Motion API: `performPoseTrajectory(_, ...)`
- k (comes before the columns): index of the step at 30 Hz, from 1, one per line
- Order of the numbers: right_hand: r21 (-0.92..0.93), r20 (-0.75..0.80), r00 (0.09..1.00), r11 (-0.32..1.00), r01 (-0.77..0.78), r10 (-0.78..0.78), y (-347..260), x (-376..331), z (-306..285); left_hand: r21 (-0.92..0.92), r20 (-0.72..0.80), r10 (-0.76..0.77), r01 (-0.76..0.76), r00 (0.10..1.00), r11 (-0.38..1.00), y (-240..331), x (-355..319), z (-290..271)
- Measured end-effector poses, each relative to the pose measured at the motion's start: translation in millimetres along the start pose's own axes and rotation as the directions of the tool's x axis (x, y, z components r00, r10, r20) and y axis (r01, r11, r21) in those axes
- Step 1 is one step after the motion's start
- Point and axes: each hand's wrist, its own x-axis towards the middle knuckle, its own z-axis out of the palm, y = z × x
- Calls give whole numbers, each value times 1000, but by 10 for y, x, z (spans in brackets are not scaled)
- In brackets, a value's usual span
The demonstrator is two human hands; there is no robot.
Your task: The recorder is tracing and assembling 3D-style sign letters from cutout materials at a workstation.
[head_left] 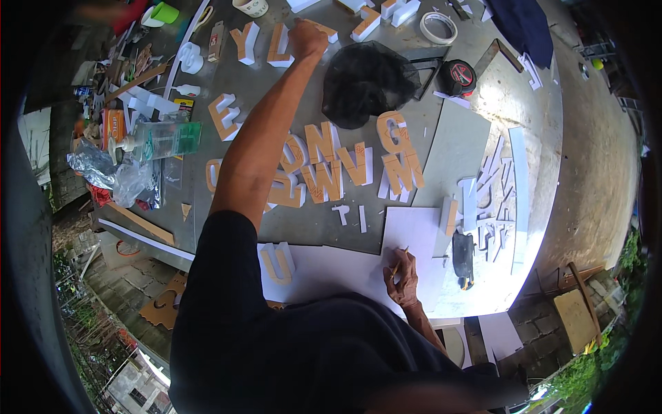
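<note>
Grey metal table (476,103) carries the whole job, littered with tan-faced, white-sided foam letters.

Left hand (308,38): arm stretched to the far side, fist closed on a tan letter piece (318,29) among the far row of letters, next to a U-shaped letter (279,47) and a Y-shaped letter (245,41). Can't tell exactly how the fingers wrap it.

Right hand (403,276): near edge, fingers pinched narrow around a pencil (398,261), resting on a white sheet (345,265) laid across the near side of the table.

Around it:
- U letter (277,262) sits on the white sheet, left of the right hand.
- Cluster of letters (345,165) mid-table, partly hidden by the left forearm.
- E-shaped letter (224,114) left of the arm.
- Black mesh bag (365,83) just right of the left hand, far half of table.
- Tape measure (458,76), black and red, right of the bag.
- Tape roll (438,27) at the far edge.
- Utility knife (463,257), black, just right of the right hand.
- White offcut strips (493,200) piled on the right.
- Clear plastic box (169,138) and crumpled plastic bags (110,172) at the left edge.
</note>
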Motion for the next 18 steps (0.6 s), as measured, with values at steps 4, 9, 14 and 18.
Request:
performPoseTrajectory(4,-8,-19,1000,1000,3,-3,-1,-3,-5,19,2,16,-16,1000,1000,62,-11,26)
performPoseTrajectory(9,-12,-14,1000,1000,-6,6,-18,-7,-34,56,160,124,-135,979,989,-5,10,43)
performPoseTrajectory(14,-26,-43,999,1000,-7,6,38,-13,6,20,-157,276,-277,948,961,-102,-43,93)
performPoseTrajectory(18,-37,-39,999,999,16,-18,53,-21,-11,-62,-275,455,-488,847,870,215,-229,-47)
